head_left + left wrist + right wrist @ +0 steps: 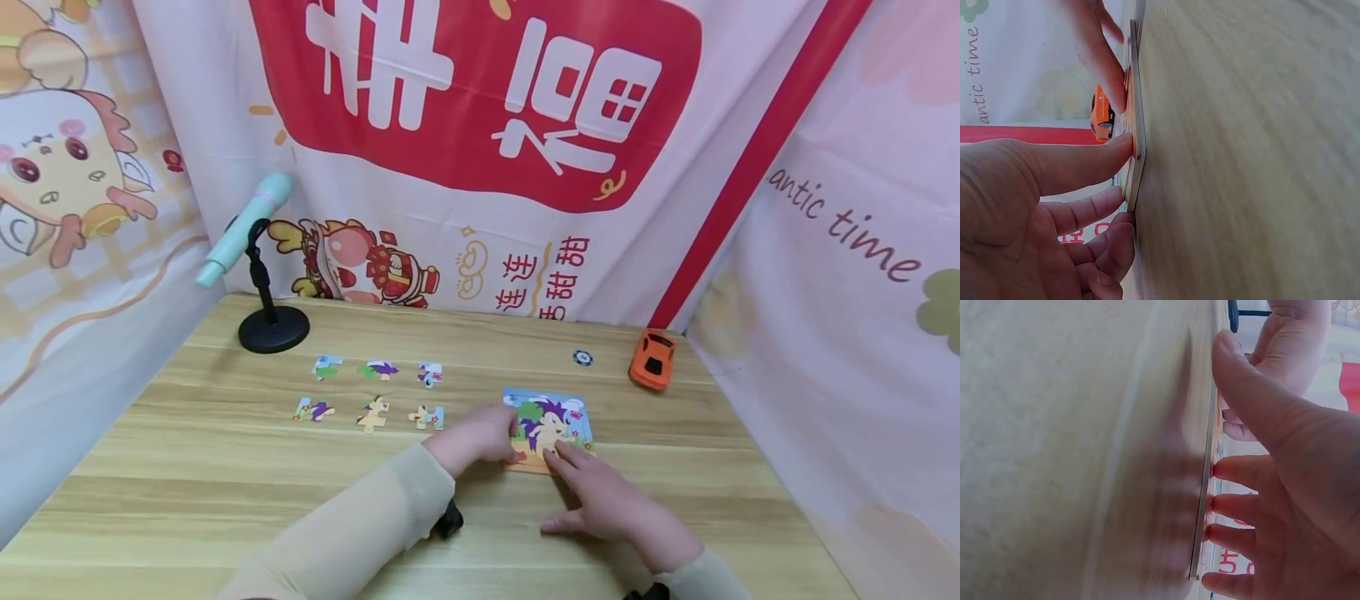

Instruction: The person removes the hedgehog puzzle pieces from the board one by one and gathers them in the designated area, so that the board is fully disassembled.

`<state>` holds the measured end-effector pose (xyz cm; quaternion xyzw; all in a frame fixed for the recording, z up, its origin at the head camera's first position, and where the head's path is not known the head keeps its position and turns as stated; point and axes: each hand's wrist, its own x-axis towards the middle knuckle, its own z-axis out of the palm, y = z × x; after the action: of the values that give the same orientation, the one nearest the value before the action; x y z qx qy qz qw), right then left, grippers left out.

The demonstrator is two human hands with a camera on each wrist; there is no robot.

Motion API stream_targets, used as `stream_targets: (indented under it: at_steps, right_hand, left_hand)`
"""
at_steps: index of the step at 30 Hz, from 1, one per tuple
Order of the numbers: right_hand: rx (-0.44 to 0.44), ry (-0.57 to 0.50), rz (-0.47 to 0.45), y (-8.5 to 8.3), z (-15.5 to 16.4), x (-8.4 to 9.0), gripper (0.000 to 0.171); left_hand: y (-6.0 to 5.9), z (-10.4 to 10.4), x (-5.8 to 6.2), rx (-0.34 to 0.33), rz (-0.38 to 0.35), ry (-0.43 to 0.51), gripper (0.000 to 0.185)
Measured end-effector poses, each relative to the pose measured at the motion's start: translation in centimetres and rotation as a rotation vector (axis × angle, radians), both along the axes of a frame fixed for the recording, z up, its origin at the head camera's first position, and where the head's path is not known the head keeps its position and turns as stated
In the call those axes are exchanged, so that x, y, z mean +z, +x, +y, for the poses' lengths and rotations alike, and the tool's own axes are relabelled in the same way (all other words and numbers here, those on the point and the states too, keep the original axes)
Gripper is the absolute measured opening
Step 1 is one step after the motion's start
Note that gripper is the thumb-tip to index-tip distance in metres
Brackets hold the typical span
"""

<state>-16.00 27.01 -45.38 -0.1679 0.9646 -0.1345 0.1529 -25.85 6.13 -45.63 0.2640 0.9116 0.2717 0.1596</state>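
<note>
Nearest to me, low in the frame, both sleeves reach forward onto the tabletop (pixel 225 483). I see my right hand (pixel 600 500) lying with straight, slightly spread fingers (pixel 1235 506), their tips pressing on the near edge of the puzzle board (pixel 547 425). My left hand (pixel 480 435) meets the same board from its left edge; its thumb and fingers (pixel 1085 164) are stretched out against the face and rim of the board, touching rather than curling round it.

That board sits right of centre, flat on the wood, and shows a purple hedgehog picture. I judge the work only partly done: part of the picture looks filled, though my hands hide the lower left of it, so I cannot tell how many gaps remain. Six loose pieces (pixel 371 392) lie in two rows of three, left of the board and apart from it, so I would say they are still to be placed.

Farther back, an orange toy car (pixel 653 359) stands at the right, with a small dark round token (pixel 582 357) just left of it. At the upper left, a pale green microphone (pixel 243 227) leans on a black stand (pixel 272 327). Nothing lies between my hands and the loose pieces. Printed cloth (pixel 480 125) closes off the back.
</note>
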Motion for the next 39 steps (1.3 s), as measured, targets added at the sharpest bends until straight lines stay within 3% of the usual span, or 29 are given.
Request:
stream_targets:
  at_steps: [8, 15, 24, 31, 39]
  right_hand:
    - [-0.001, -0.024, -0.028, -0.2, 0.2, 0.1, 0.099]
    - [-0.010, -0.029, -0.049, -0.1, 0.2, 0.4, 0.098]
    - [-0.003, -0.035, -0.060, 0.0, -0.1, 0.8, 0.099]
    - [-0.005, -0.035, -0.082, 0.0, -0.1, 0.9, 0.101]
    - [0.028, -0.001, -0.093, 0.0, 0.1, 0.6, 0.124]
  left_hand:
    - [0.0, 0.0, 0.0, 0.009, -0.013, 0.038, 0.031]
    - [-0.3, 0.2, -0.2, 0.032, -0.026, 0.100, 0.015]
    - [-0.4, -0.5, 0.6, 0.054, -0.043, 0.220, 0.008]
    - [-0.8, -4.4, 1.7, 0.084, -0.089, 0.278, 0.008]
    - [-0.9, -12.5, 3.8, 0.206, -0.077, 0.303, 0.006]
